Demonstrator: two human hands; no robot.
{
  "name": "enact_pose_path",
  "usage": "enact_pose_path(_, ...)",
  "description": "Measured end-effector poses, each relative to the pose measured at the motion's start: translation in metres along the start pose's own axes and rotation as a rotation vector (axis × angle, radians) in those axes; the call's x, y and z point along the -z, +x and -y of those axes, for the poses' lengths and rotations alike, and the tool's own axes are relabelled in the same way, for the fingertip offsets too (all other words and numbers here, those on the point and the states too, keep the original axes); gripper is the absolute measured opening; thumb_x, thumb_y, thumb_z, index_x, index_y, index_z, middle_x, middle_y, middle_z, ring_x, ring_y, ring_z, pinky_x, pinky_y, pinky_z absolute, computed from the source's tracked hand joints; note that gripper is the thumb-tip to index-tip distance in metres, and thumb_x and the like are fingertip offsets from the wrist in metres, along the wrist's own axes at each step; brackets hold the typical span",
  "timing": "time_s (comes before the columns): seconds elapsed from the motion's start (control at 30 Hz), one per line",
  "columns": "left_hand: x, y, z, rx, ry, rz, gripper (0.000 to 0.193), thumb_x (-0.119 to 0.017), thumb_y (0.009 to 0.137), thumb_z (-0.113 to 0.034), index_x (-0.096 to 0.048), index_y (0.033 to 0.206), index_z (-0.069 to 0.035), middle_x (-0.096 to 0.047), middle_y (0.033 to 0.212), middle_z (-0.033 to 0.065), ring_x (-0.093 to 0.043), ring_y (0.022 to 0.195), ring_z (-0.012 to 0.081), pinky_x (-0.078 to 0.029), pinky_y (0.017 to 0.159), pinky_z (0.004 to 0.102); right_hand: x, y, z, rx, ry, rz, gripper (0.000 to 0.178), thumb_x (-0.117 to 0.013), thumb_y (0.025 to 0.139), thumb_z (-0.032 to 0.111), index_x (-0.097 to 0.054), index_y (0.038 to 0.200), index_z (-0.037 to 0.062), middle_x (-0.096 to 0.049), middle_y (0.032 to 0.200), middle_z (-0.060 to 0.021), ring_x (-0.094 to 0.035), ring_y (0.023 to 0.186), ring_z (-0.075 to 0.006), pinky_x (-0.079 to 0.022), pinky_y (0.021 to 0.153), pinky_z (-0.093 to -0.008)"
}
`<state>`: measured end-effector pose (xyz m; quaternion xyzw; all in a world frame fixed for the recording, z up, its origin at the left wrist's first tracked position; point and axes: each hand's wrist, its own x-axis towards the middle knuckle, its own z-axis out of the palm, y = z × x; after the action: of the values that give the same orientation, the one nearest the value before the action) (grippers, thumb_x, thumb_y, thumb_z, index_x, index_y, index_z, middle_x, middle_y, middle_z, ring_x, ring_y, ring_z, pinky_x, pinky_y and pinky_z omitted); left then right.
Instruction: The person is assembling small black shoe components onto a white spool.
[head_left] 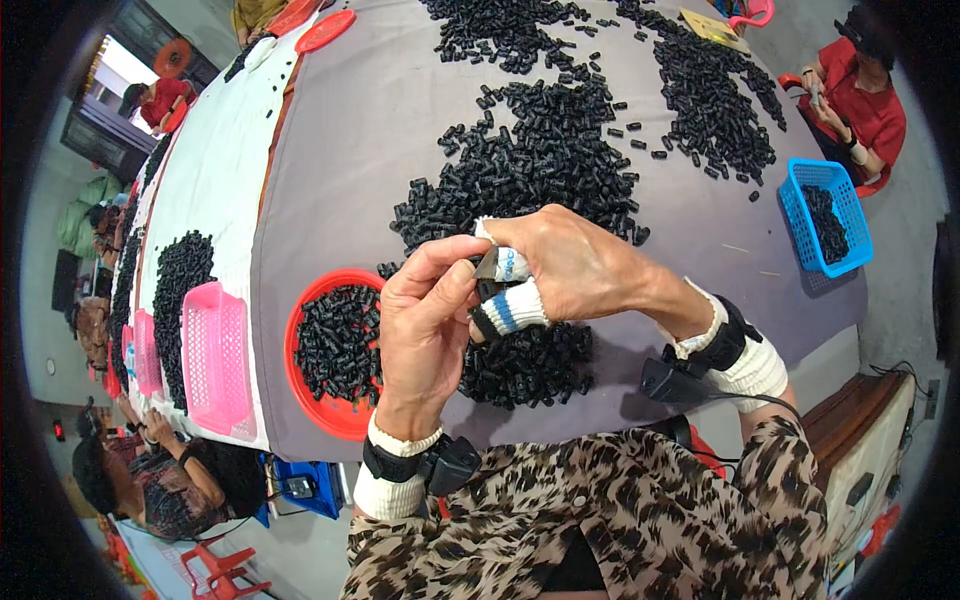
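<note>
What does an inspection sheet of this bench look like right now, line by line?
Surface: grey cloth table, a white-covered table to its left.
Job's things: heaps of small black parts; red dish and blue basket holding some.
Clutter: pink basket, red lid.
Grip: left hand and right hand meet on a small dark piece; taped fingers.
Cables: black cord from the right wrist band.
Surroundings: other seated people, red stools, bare floor.
</note>
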<state>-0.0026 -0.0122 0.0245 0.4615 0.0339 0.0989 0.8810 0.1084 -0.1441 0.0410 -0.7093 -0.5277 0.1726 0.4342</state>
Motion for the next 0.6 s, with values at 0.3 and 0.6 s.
enact_pose_path(0.3,-0.0011,0.0013,0.0026,0.029,-0.159,-0.002,0.023,-0.056,0.086,-0.009,-0.055,0.106,0.002,-0.061,0.095,0.0082,-0.059,0.083,0.0129,-0.049,0.074,0.0246,-0.0022,-0.0038,-0.005,0.025,0.105,-0.147,0.04,-0.072,0.064,0.028,-0.05,0.077,-0.0035,-0.055,0.059,-0.0188,-0.057,0.053,-0.0311,-0.043,0.049,-0.0372)
enact_pose_path(0.6,-0.005,0.0034,0.0024,0.02,-0.043,-0.067,0.024,-0.056,0.083,-0.003,-0.056,0.106,0.002,-0.062,0.088,0.0088,-0.06,0.079,0.0121,-0.05,0.071,0.0239,-0.0044,-0.006,-0.0002,-0.082,0.095,-0.178,0.037,-0.077,0.065,0.024,-0.052,0.08,0.0013,-0.056,0.061,-0.0075,-0.051,0.053,-0.0128,-0.042,0.05,-0.0274)
